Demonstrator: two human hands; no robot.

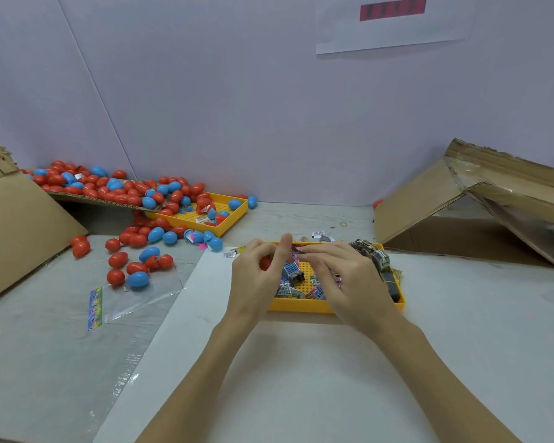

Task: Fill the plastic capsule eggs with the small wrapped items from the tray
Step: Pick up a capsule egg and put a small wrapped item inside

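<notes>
The left hand [259,266] grips a red egg [265,263] above the yellow tray [301,306]; the right hand [343,276] reaches, fingers relaxed, over the wrapped items [290,276]. Best pinch one packet cleanly, then bring it to the egg.

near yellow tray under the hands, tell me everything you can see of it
The near yellow tray is a shallow rectangular tray of what looks like plastic, with low walls and a floor studded with small holes or bumps. It lies flat on the white sheet, long side toward the person. Small wrapped items lie scattered inside, piled highest at its right end. The left hand, gripping a red capsule egg, and the right hand hover over it, hiding much of it.
</notes>
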